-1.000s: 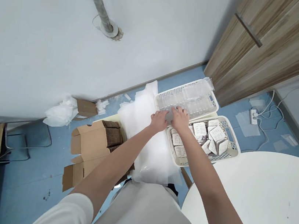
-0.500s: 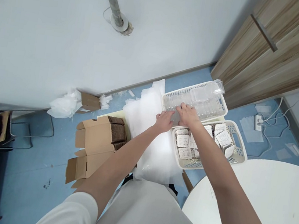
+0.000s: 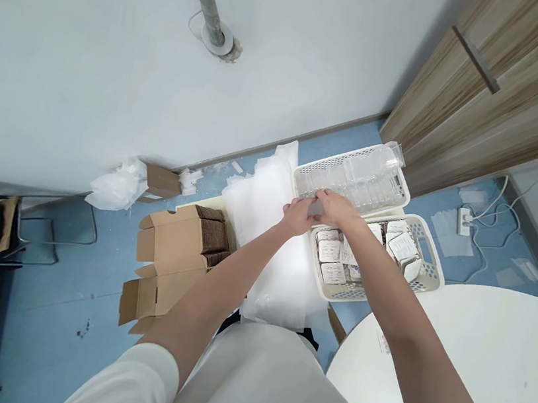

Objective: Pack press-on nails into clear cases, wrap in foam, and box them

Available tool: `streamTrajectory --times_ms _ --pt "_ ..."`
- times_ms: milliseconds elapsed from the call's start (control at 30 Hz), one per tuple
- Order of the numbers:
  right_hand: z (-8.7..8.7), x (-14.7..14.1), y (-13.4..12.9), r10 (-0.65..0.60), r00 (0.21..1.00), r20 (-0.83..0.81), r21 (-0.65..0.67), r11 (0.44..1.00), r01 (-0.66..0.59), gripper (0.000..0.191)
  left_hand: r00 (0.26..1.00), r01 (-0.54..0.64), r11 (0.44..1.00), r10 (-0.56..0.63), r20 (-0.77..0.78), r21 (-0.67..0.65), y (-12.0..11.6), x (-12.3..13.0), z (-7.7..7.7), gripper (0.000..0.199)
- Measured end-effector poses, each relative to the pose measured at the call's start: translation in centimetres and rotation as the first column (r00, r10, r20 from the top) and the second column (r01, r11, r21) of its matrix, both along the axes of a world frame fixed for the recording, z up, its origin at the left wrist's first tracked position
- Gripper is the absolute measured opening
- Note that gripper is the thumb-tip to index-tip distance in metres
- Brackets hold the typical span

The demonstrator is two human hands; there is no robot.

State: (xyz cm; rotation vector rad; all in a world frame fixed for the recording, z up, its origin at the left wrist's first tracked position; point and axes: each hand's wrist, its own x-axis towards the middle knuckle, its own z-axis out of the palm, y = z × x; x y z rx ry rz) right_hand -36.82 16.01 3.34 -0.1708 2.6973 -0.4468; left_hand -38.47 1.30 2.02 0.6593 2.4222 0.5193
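Both hands meet over the near left corner of a white basket [image 3: 340, 153] full of clear plastic pieces [image 3: 367, 178]. My left hand [image 3: 298, 215] and my right hand [image 3: 332, 208] have their fingers closed round a small clear plastic piece [image 3: 317, 208], one on each side; its shape is partly hidden. White foam sheets [image 3: 270, 195] lie in a stack beneath and left of my left hand. Below my right forearm is a second white basket [image 3: 431, 278] with white printed packets [image 3: 332, 272] in it.
Flattened brown cardboard boxes [image 3: 178, 242] lie left of the foam. A round white table [image 3: 476, 364] is at the lower right, a wooden cabinet [image 3: 501, 114] at the upper right. A power strip [image 3: 464, 221] with cables, a small carton [image 3: 161, 183] and a chair [image 3: 53, 241] stand around.
My fingers have drawn closer together and closed round the clear piece. My right hand has moved slightly left and down.
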Motion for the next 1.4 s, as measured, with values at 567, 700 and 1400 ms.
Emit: streamTrajectory --times_ms 567,700,1400 --pt "2.9 2.0 -1.0 -0.508 0.83 -0.231 -0.48 0.801 0.357 0.027 0.961 -0.238 0.865 0.277 -0.024 0.442 -0.3 0.2 1.6 0.04" --pt "4.9 3.6 -1.1 -0.587 0.791 -0.173 -0.667 0.661 0.344 0.024 0.951 -0.271 0.766 0.305 0.042 0.582 -1.3 0.4 3.2 0.036" --pt "9.6 26.5 -15.8 -0.9 0.299 0.318 -0.868 -0.149 0.474 0.044 0.66 -0.501 0.672 -0.111 0.743 0.545 -13.0 14.4 9.7 0.034"
